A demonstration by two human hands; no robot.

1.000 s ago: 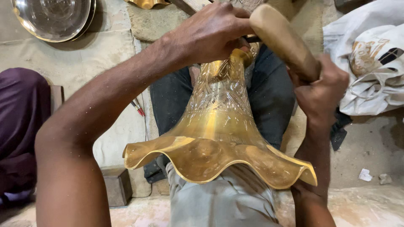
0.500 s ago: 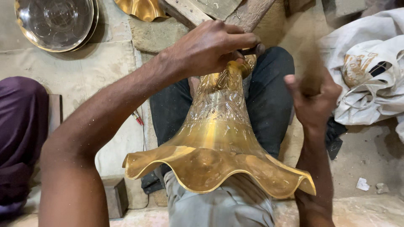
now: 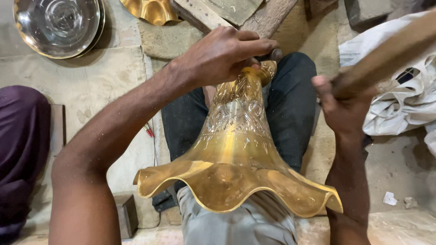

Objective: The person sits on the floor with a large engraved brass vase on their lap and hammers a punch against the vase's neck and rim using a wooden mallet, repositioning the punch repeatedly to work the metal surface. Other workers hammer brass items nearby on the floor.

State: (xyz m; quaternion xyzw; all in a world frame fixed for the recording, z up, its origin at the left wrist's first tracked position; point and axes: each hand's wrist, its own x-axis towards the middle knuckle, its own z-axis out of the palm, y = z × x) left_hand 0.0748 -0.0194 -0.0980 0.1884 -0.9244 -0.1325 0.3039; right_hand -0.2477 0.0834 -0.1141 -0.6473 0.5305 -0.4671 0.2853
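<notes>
- Since half a second ago, raised and blurred: brown wooden mallet (image 3: 390, 50), gripped in closed right hand (image 3: 345, 106).
- Left hand (image 3: 222, 54) curled over narrow top of fluted, engraved brass horn-shaped vase (image 3: 236, 154), fingers (image 3: 254, 45) wrapping its neck.

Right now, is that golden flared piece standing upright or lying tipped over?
Tipped. The brass flared piece lies slanted across the lap, wavy rim toward the camera, narrow neck away under the left hand.

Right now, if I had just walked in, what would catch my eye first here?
The big golden flared metal piece with a wavy rim and engraved neck, lying over the person's lap in the middle. The left hand grips its narrow top end, while the right hand holds a blurred wooden mallet raised at the right. A shiny round metal plate lies at the upper left.
</notes>
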